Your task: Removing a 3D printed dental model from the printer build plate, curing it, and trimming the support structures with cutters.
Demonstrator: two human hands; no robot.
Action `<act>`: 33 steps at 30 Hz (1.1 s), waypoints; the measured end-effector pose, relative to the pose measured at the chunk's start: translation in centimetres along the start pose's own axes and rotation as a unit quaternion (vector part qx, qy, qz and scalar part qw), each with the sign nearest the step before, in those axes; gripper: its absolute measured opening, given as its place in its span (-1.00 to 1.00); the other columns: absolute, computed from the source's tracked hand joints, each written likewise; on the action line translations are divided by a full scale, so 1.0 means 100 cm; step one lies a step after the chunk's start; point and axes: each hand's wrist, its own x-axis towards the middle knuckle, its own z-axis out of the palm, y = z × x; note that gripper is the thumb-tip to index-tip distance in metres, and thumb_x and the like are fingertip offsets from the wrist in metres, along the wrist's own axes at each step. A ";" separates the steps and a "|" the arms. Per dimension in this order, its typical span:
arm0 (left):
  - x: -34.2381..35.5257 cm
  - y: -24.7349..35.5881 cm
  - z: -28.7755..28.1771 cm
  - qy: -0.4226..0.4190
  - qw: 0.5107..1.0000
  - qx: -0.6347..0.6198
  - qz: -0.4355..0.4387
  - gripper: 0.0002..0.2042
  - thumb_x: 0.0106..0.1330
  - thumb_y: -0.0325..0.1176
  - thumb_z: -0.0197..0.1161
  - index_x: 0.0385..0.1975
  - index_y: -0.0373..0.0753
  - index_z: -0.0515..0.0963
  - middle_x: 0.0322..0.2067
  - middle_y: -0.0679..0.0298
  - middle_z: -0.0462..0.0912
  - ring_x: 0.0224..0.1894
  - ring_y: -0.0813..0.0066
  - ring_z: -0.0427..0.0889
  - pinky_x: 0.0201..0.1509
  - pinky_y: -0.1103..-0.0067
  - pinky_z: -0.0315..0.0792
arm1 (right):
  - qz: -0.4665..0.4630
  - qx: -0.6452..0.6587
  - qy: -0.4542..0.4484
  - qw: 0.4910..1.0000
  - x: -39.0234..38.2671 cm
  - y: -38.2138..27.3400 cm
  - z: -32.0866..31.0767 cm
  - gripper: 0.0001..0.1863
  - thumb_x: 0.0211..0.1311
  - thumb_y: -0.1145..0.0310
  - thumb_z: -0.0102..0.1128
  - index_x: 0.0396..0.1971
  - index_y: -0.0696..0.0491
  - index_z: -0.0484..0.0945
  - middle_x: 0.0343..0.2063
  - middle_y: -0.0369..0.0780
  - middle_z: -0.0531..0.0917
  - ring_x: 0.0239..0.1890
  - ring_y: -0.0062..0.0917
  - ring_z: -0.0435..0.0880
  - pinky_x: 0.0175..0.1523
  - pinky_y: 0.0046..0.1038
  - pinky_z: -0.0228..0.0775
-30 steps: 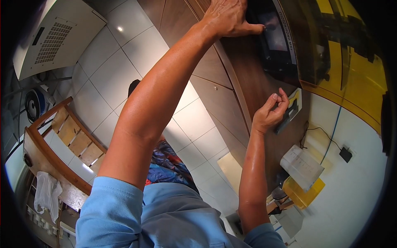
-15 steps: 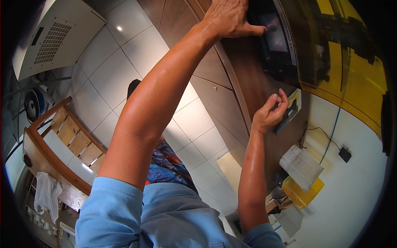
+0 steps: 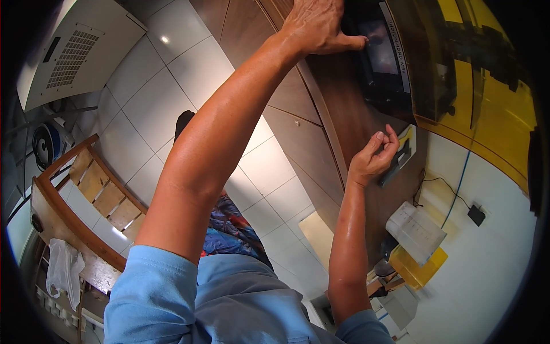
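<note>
My left hand [image 3: 317,26] is at the top, over the front edge of a brown wooden counter [image 3: 338,86]. Its thumb sticks out to the right, tip at the lit screen [image 3: 381,49] of a black 3D printer with a translucent yellow cover [image 3: 498,114]; whether the thumb presses the glass I cannot tell. The upper frame edge cuts off the other fingers. Lower right, my right hand [image 3: 374,156] hovers over the counter, fingers loosely bent and apart, nothing seen in them. Just behind it lies a flat pale piece with dark and yellow parts [image 3: 405,152].
Along the counter to the right are a clear plastic jug [image 3: 415,232] and a yellow container [image 3: 421,268]. A black power adapter [image 3: 476,215] hangs by the white wall. Wooden drawers [image 3: 292,123] face the tiled floor. At left stand a wooden chair [image 3: 103,183] and a beige cabinet [image 3: 74,51].
</note>
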 end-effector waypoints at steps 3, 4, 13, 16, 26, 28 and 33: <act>0.000 -0.002 0.001 0.001 1.000 0.007 0.005 0.21 -0.06 0.04 0.49 0.54 -0.30 -0.14 0.44 -0.13 0.12 0.40 -0.14 0.18 0.43 0.04 0.13 | -0.004 0.003 0.001 1.000 0.000 0.000 0.001 -0.69 0.48 0.26 0.13 0.03 0.16 0.56 -0.45 -0.24 0.56 -0.36 -0.41 0.52 -0.08 -0.31 0.34; 0.000 -0.003 0.002 0.007 1.000 0.017 0.008 0.22 -0.07 0.03 0.49 0.54 -0.30 -0.14 0.44 -0.13 0.12 0.40 -0.15 0.18 0.43 0.04 0.13 | -0.007 0.006 0.003 1.000 0.001 0.000 0.001 -0.69 0.48 0.26 0.12 0.03 0.16 0.55 -0.45 -0.24 0.56 -0.37 -0.41 0.52 -0.08 -0.31 0.34; -0.001 -0.002 0.000 0.003 1.000 -0.005 0.015 0.23 -0.07 0.00 0.51 0.54 -0.32 -0.15 0.44 -0.16 0.10 0.41 -0.17 0.16 0.45 0.04 0.12 | -0.003 0.004 0.002 1.000 0.000 0.001 0.000 -0.70 0.47 0.27 0.13 0.03 0.15 0.55 -0.45 -0.23 0.57 -0.37 -0.40 0.53 -0.09 -0.32 0.33; 0.000 -0.004 0.002 0.006 1.000 0.008 0.017 0.23 -0.07 0.00 0.51 0.54 -0.32 -0.16 0.44 -0.16 0.10 0.41 -0.17 0.16 0.45 0.04 0.12 | 0.004 0.006 -0.001 1.000 0.000 0.000 0.000 -0.70 0.47 0.27 0.13 0.03 0.15 0.55 -0.45 -0.22 0.58 -0.37 -0.39 0.54 -0.10 -0.32 0.34; 0.000 -0.006 0.003 0.002 1.000 0.024 0.015 0.22 -0.04 0.01 0.51 0.55 -0.30 -0.17 0.45 -0.16 0.08 0.43 -0.18 0.14 0.47 0.05 0.10 | -0.019 -0.008 -0.011 1.000 0.001 0.004 0.000 -0.72 0.50 0.37 0.06 0.05 0.23 0.51 -0.40 -0.19 0.58 -0.37 -0.55 0.52 -0.25 -0.52 0.38; 0.000 -0.005 0.003 0.003 1.000 0.025 0.014 0.22 -0.04 0.00 0.52 0.55 -0.30 -0.17 0.45 -0.16 0.08 0.43 -0.18 0.14 0.47 0.05 0.10 | -0.017 -0.007 -0.014 1.000 0.001 0.004 -0.001 -0.71 0.50 0.36 0.06 0.05 0.23 0.50 -0.39 -0.19 0.58 -0.36 -0.55 0.53 -0.24 -0.52 0.39; -0.001 -0.003 0.002 -0.002 1.000 0.003 0.011 0.23 -0.04 -0.02 0.53 0.55 -0.30 -0.18 0.44 -0.16 0.08 0.43 -0.17 0.14 0.47 0.05 0.11 | -0.014 -0.008 -0.018 1.000 0.001 0.005 -0.001 -0.71 0.50 0.36 0.06 0.05 0.23 0.50 -0.38 -0.18 0.58 -0.36 -0.55 0.53 -0.23 -0.53 0.42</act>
